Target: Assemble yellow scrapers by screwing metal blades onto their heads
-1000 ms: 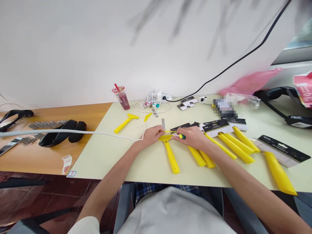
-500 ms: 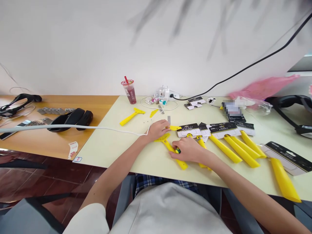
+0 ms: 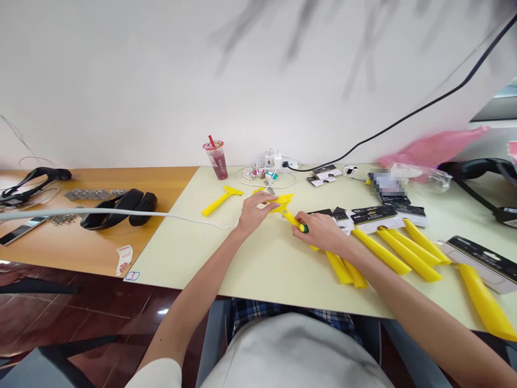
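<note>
A yellow scraper (image 3: 289,216) is held up over the table between my two hands. My left hand (image 3: 254,213) pinches its wide head, where a yellow plate (image 3: 283,200) lies against it. Closed around the scraper's handle is my right hand (image 3: 321,231). A screwdriver's green and yellow handle end (image 3: 303,228) also pokes out of that fist; its shaft is hidden. Another yellow scraper (image 3: 220,201) rests on the table behind my left hand. Under and beside my right forearm are several yellow handles (image 3: 382,251) with black and white cards (image 3: 375,216).
A drink cup (image 3: 218,164) stands near the wall, left of a power strip (image 3: 274,160) with cables. A white cable (image 3: 194,220) crosses by my left wrist. Black headgear (image 3: 119,209) lies on the wooden table, and a pink bag (image 3: 432,148) is at the back right.
The scraper has been lifted off the table and its head brought to my left hand with the yellow plate. My right hand has closed on its handle.
</note>
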### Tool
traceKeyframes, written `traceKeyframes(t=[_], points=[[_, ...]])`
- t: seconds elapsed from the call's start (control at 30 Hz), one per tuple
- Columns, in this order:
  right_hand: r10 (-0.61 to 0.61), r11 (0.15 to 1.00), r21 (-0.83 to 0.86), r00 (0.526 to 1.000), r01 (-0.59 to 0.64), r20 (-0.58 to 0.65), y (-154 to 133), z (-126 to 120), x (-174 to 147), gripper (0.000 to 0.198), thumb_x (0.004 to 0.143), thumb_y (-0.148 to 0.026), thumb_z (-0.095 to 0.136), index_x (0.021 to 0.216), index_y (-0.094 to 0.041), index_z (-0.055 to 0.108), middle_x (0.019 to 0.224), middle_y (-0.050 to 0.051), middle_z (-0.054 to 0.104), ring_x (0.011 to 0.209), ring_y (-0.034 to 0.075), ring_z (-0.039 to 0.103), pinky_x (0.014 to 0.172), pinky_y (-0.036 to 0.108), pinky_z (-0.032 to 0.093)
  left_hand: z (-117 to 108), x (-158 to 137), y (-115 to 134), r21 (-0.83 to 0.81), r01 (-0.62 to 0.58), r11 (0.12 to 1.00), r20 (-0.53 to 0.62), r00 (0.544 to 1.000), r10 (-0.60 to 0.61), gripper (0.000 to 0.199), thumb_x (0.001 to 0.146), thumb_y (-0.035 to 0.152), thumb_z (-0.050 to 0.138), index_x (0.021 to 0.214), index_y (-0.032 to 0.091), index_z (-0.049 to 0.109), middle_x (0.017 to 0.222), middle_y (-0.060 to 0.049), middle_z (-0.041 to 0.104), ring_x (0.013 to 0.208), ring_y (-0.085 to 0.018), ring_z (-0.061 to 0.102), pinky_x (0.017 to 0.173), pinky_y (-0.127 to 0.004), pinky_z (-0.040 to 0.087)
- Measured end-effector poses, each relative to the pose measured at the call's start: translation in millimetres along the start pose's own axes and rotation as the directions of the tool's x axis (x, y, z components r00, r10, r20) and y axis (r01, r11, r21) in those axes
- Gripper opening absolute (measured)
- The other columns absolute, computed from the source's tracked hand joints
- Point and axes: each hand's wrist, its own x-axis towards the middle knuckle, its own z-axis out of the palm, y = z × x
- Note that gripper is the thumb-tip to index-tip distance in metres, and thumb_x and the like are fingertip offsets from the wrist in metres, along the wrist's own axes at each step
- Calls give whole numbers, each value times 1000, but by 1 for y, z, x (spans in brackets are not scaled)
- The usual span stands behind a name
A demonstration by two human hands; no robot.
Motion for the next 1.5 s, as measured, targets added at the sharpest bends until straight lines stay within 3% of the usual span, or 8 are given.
traceKeyframes(t=[0.17,0.47,0.63,0.97,1.2,1.33,1.43,1.5], points=[[33,999,7,999,-32,-38,4,8,-6,39,106,-48,52,124,-20,71,100,9,85,91,30,79,72,36,39,-5,0,-5,79,-51,996,37,998,48,29,92,50,84,108,27,90,113,-10,82,105,-24,76,101,-42,60],[38,999,24,997,-37,-73,3,8,-8,37,106,-46,51,124,-21,71,98,9,86,86,30,79,68,36,36,-1,-4,-2,96,-90,991,77,994,83,32,94,54,80,105,25,89,110,-12,82,102,-24,77,98,-42,62],[40,999,32,997,-38,-69,2,7,-8,36,106,-46,51,125,-21,70,100,10,86,88,30,79,68,36,36,-2,-3,-5,63,25,998,78,996,-30,46,88,58,84,118,24,86,112,-12,82,100,-22,76,87,-37,64],[65,994,93,995,-57,-81,0,10,-8,33,105,-45,53,122,-22,70,100,8,85,87,30,79,68,36,36,-9,1,-11,-106,238,966,185,959,-216,48,78,55,93,108,19,86,108,-11,83,90,-21,77,82,-36,65],[124,972,212,988,-102,-91,-1,4,-9,32,103,-49,57,113,-24,72,97,8,84,89,29,76,72,35,41,3,-4,2,-239,247,939,177,962,-208,43,74,49,97,104,20,89,107,-10,82,97,-24,76,93,-43,64],[153,843,535,979,-58,-134,11,-12,-8,37,101,-56,60,88,-24,75,88,4,81,82,24,72,77,35,48,15,-9,14,-239,169,956,186,974,-126,34,80,45,95,107,24,90,101,-9,79,94,-21,72,85,-38,64],[158,643,766,980,-11,-118,20,-26,-10,44,94,-64,69,79,-23,75,80,2,78,73,21,69,71,34,51,22,-12,24,-250,52,967,92,995,-29,29,84,42,93,108,26,90,99,-8,78,93,-19,70,80,-34,62],[164,450,893,985,-24,-57,23,-34,-13,42,86,-66,79,85,-24,75,81,2,78,72,23,73,67,33,55,27,-14,32,-243,-31,969,24,999,38,28,85,41,93,109,27,89,100,-8,78,95,-20,71,81,-35,62]])
